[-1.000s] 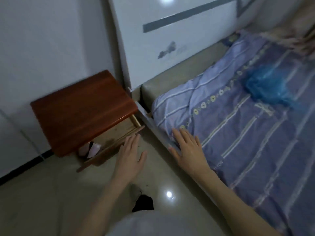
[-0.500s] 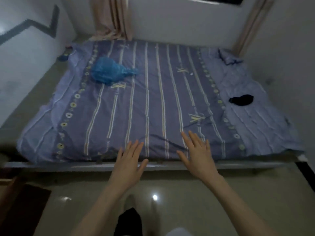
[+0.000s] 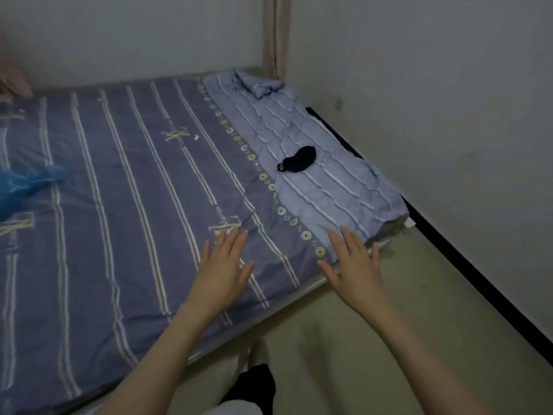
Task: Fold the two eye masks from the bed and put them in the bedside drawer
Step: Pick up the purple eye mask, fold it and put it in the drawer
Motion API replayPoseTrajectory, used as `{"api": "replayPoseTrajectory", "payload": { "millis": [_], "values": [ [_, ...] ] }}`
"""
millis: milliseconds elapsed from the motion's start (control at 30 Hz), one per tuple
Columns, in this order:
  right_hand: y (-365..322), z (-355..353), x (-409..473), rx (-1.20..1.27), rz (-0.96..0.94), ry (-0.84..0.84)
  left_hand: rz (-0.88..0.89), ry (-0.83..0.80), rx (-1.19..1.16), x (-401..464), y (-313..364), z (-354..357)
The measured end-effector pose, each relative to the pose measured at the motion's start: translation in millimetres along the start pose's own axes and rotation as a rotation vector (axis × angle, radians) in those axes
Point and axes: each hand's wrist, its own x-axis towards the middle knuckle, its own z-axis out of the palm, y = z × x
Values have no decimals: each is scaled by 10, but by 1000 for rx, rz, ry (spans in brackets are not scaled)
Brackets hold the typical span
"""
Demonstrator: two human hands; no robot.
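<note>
On the pale blue strip of the bed (image 3: 329, 187), near the wall side, a black eye mask (image 3: 298, 163) lies alone, flat on the sheet. Both hands hover over the near edge of the mattress, palms down, fingers spread wide and holding nothing. The right hand (image 3: 354, 265) is the closer of the two, yet the mask sits well apart from it, farther up the bed. The left hand (image 3: 223, 269) hangs above the darker striped cover. A blue plastic bag (image 3: 21, 187) lies far left.
</note>
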Motion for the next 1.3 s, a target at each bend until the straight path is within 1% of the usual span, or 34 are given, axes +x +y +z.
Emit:
{"api": "replayPoseTrajectory", "payload": {
  "millis": [100,233,367,433,567,633,733,800,867,967,1100,1200,1300],
  "values": [
    [307,-154,500,1,30,19,64,28,-26,739,185,-40],
    [716,-324,1074,28,66,44,117,-7,8,1537,438,-12],
    [1183,-305,1649,42,70,5,108,-55,30,2144,655,214],
    [1430,-259,1976,54,50,-19,70,-85,46,2446,722,386],
    [1934,-91,2771,18,-80,-8,-63,-121,25,3119,860,823],
    [2237,74,3211,17,-117,-78,-149,-137,4,3443,947,1086],
    [2687,379,3775,18,-151,-238,-295,-203,-34,3865,1121,1496],
    [2894,584,4050,26,-167,-272,-353,-255,-65,4096,1222,1764],
    [3035,828,4337,3,-180,-310,-376,-268,-95,4341,1253,2026],
    [3165,1304,4800,-61,-209,-400,-425,-253,-84,4742,1102,2355],
    [3261,1970,5299,-87,-246,-466,-467,-216,-10,5277,633,2692],
    [3278,2369,5518,-119,-264,-451,-413,-153,41,5651,273,2901],
    [3258,2607,5537,-147,-260,-347,-356,-121,62,5899,63,3094]
  ]
}}
